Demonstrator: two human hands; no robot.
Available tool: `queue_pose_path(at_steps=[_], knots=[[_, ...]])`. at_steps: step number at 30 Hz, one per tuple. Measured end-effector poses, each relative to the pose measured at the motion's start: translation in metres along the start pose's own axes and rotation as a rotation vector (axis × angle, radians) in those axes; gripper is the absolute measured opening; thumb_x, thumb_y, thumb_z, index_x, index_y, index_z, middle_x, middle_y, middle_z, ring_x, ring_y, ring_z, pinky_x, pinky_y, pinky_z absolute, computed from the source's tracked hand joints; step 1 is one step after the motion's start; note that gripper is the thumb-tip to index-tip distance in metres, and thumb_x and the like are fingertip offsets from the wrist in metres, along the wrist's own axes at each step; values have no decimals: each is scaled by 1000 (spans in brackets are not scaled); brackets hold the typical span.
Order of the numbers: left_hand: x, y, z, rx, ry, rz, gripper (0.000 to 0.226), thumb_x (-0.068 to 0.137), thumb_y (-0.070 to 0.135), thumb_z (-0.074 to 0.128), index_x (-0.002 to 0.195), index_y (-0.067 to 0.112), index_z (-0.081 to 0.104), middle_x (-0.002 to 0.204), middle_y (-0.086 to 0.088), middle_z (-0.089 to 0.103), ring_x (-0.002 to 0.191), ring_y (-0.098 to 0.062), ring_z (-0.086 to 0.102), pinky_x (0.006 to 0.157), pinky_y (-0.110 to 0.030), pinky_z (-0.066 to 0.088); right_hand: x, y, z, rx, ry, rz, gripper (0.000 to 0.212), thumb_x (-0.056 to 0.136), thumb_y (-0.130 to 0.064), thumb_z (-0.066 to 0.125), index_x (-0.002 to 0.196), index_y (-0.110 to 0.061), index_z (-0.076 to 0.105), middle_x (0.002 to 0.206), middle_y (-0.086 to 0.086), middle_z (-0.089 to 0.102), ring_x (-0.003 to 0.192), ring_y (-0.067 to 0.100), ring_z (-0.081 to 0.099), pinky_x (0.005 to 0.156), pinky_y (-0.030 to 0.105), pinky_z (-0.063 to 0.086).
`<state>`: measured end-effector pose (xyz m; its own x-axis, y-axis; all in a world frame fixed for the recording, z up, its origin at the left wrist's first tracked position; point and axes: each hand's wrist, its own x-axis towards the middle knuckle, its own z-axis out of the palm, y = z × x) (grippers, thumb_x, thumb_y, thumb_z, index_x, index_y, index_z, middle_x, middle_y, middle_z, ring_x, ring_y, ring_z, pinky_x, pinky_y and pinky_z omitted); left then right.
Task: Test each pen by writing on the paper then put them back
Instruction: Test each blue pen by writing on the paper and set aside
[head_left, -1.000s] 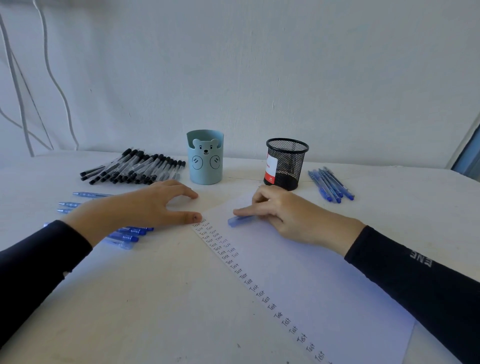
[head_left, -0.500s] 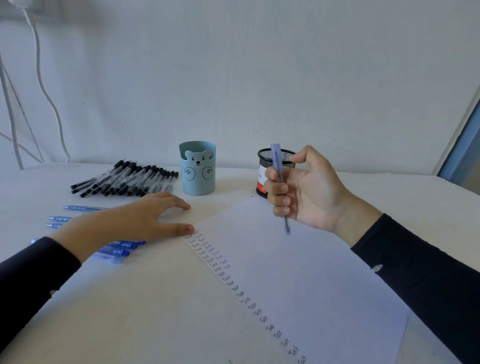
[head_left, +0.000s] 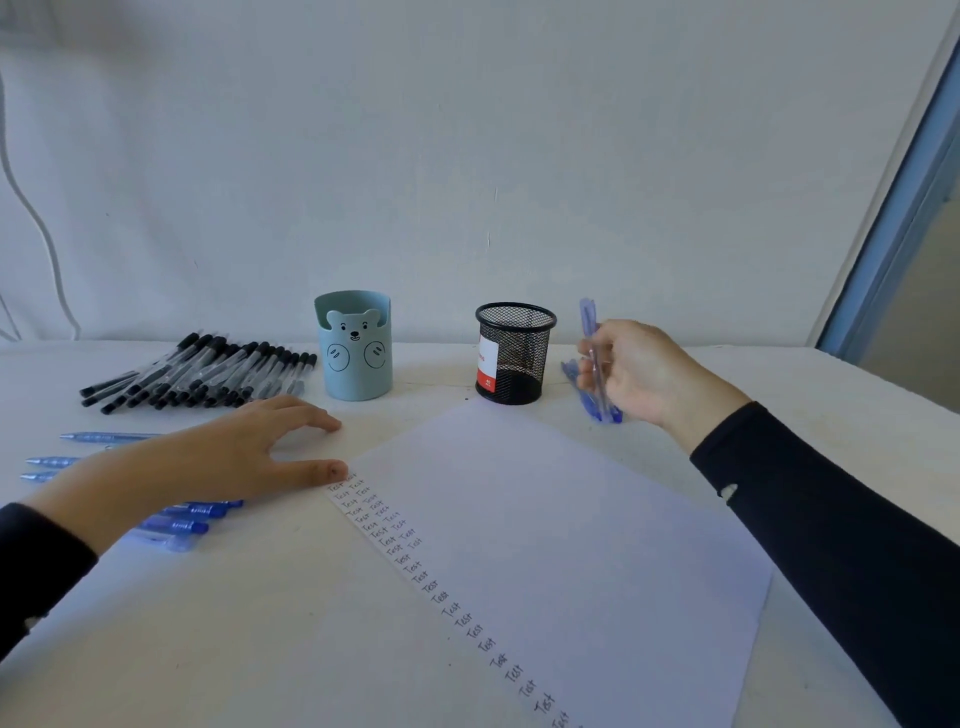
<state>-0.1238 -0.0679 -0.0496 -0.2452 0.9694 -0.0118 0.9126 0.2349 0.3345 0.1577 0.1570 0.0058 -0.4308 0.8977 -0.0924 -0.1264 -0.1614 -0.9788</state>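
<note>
Fingers (head_left: 586, 370) of my right hand (head_left: 641, 371) curled round the blue pen (head_left: 587, 317) — held near upright, just right of the black mesh cup (head_left: 514, 358), above a cluster of blue pens (head_left: 602, 410). My left hand (head_left: 218, 460) lay flat, fingers spread — thumb touching the paper (head_left: 545, 519) at its corner.

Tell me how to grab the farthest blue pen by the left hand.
Probably pinch the blue pen mid-barrel from above, across its length: it lies flat on the table, with bare space on both sides.
</note>
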Motion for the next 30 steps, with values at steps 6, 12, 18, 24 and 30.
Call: queue_pose_path(at_steps=[6, 12, 18, 24, 30], knots=[[1, -1, 0, 1, 3, 13, 79, 48, 98, 42, 117, 57, 44, 135, 26, 39, 127, -1, 36, 107, -25, 31, 21, 26, -27, -692, 172, -321, 37, 83, 3, 64, 118, -10, 64, 112, 3, 61, 91, 16, 59, 72, 20, 45], [1, 0, 0, -3, -4, 23, 76, 49, 96, 42, 115, 58, 42, 135, 26, 39, 127, -1, 36, 108, -25, 31, 29, 51, -22, -1006, 173, -610, 10, 78, 5, 63, 75, 2, 72, 74, 12, 70, 74, 27, 67, 75, 31, 55], [0, 0, 0, 3, -7, 27, 77, 45, 100, 39, 111, 60, 41, 134, 25, 39, 127, -2, 37, 110, -27, 30, 37, 54, -35, -1280, 151, -668, 29, 90, -12, 52, 67, 5, 59, 67, 13, 46, 68, 23, 51, 71, 22, 38], [0, 1, -1, 15, -7, 29, 80, 50, 96, 40, 119, 56, 41, 136, 24, 39, 129, -2, 35, 110, -26, 29, 36, 55, -38, -1666, -148, -140, 49, 103, -44, 9, 151, -49, 7, 164, -3, -11, 151, 21, -10, 116, 52, -12], [-1, 3, -2, 8, -19, 22, 86, 52, 95, 42, 127, 52, 43, 136, 24, 38, 129, -3, 35, 110, -27, 29, 42, 60, -41, -1606, -89, -171, 53, 100, -55, 3, 151, -48, -6, 163, -7, -13, 151, 19, -12, 116, 53, -15]])
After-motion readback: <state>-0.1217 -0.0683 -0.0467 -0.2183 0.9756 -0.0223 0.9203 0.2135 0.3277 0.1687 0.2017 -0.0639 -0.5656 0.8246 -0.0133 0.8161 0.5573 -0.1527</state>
